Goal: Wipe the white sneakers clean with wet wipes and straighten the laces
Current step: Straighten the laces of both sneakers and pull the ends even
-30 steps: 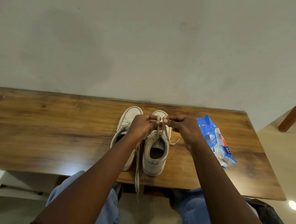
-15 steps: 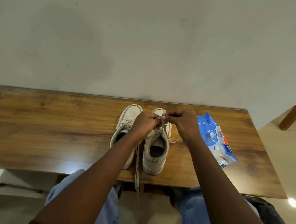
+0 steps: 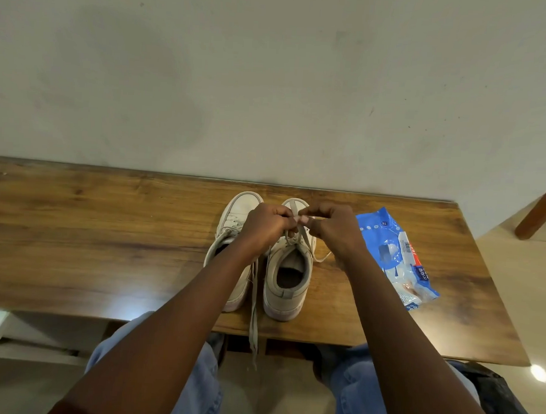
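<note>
Plain pale wall [image 3: 272,80] filled the upper half of my feed, and below it ran the brown wooden bench [image 3: 74,228], its far edge tight against that wall. The left sneaker [image 3: 238,206] and the right sneaker [image 3: 288,290], both white, stood side by side right of the bench's middle, toes towards the far edge and heels just short of the near edge. I could see the left sneaker only in part, since a forearm crossed its heel; the right sneaker showed me its open collar and dark inside.

Both hands met over the front of the right sneaker. The left hand [image 3: 264,225] had its fingers curled and pinched the lace [image 3: 301,235] above the tongue. The right hand [image 3: 333,230] was curled the same way, thumb and fingertips nipping that lace from the other side, and the two sets of knuckles were almost touching.

A short lace end [image 3: 322,258] lay on the wood just beside the right sneaker, on the side of the bench's right end. A loose lace [image 3: 253,326] ran down between the two sneakers and hung over the near edge. The wet wipes pack [image 3: 395,254], blue with a clear patch, lay flat near the bench's right end, apart from the sneakers and close to the right wrist. Blue jeans [image 3: 199,380] showed below the near edge, and a wooden leg [image 3: 542,210] slanted beyond the right end.
</note>
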